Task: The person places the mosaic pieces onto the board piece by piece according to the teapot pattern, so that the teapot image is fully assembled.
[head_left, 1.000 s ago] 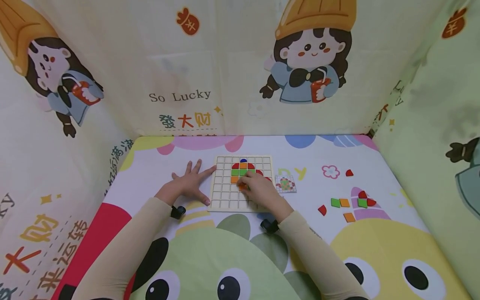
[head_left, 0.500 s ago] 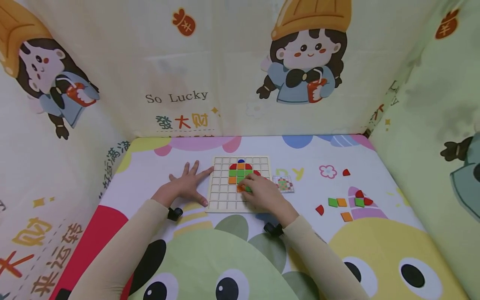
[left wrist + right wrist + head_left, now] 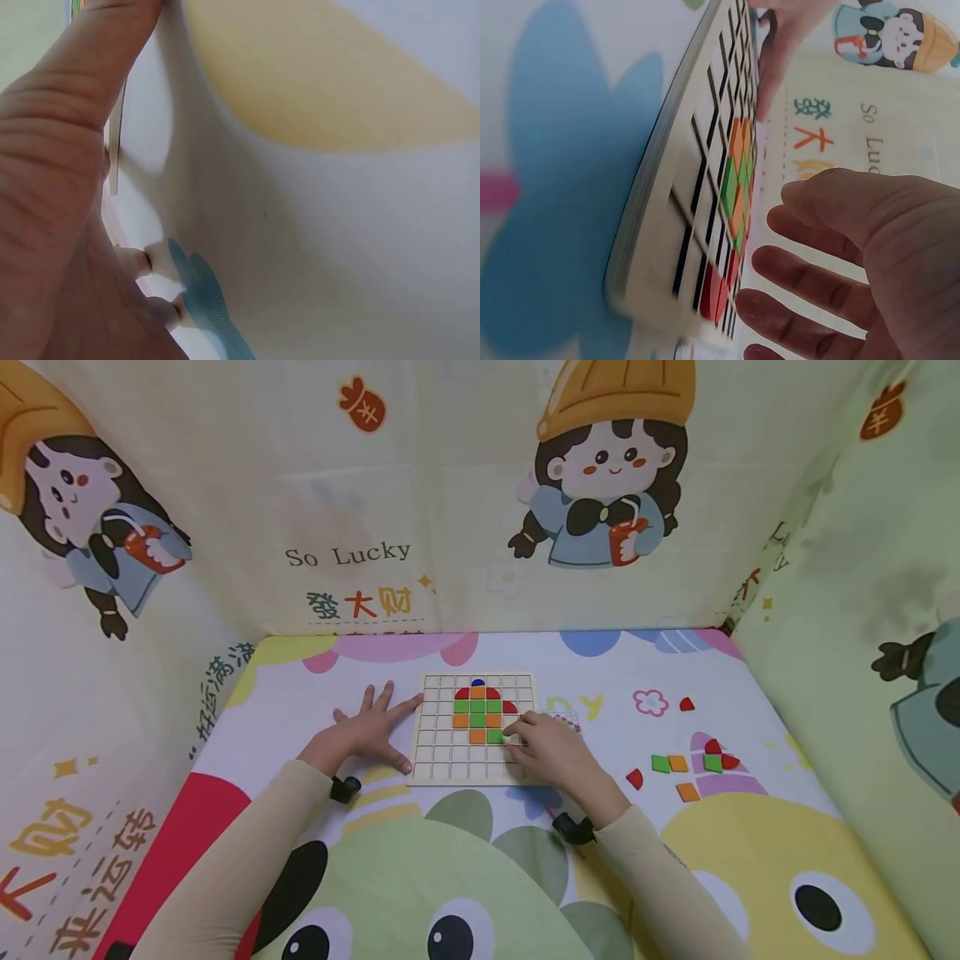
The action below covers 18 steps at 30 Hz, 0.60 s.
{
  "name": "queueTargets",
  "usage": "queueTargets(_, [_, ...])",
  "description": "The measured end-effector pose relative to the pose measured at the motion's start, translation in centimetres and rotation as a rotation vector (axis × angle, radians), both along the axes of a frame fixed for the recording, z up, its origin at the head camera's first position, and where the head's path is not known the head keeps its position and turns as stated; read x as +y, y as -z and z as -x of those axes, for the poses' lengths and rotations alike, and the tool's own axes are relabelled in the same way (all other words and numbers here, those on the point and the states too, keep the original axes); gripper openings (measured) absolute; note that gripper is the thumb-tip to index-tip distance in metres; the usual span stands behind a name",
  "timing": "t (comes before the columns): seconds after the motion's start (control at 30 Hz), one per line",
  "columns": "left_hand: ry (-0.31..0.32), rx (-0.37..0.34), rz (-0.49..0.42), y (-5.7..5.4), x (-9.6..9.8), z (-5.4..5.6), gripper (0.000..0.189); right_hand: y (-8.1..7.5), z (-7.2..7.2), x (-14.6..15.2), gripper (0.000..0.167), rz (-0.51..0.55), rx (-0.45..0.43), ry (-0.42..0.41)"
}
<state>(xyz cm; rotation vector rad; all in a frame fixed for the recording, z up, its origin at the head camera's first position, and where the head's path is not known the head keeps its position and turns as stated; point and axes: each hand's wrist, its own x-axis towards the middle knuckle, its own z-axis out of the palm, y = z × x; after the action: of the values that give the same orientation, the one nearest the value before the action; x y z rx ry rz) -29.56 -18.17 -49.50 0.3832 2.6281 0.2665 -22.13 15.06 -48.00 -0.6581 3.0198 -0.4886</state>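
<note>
A pale wooden grid board [image 3: 438, 760] lies on the table with a figure of coloured tiles in its cells. My left hand [image 3: 367, 735] rests beside its left edge, fingers spread, with thumb and index finger reaching the edge. My right hand [image 3: 562, 747] hovers over the board's right side, beside a green square tile [image 3: 495, 737]. An orange tile [image 3: 477, 737] sits left of that green one. In the right wrist view, the right hand's loosely bent fingers [image 3: 810, 274] hold nothing. A small picture card [image 3: 570, 718] is partly hidden behind this hand.
Loose tiles lie to the right: a green square [image 3: 660, 764], orange squares [image 3: 687, 792] and red rounded pieces [image 3: 634, 778]. Another red piece [image 3: 686, 703] lies farther back. A printed fabric wall [image 3: 450, 527] rises behind the table.
My right hand has drawn back to the right from the tile figure, uncovering orange and green tiles and covering more of the card. My left hand stays at the board's edge.
</note>
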Motion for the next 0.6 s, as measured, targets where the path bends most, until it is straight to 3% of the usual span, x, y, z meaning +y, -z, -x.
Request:
queueTargets(0.4, [0.007,0.011,-0.005,0.0,-0.3,-0.1,0.137,-0.1,-2.3,4.9,0.023,-0.019,0.094,0.058])
queueTargets(0.6, [0.011,0.007,0.001,0.1,0.0,0.0,0.137,0.5,-3.4,7.3,0.026,-0.048,0.092,0.102])
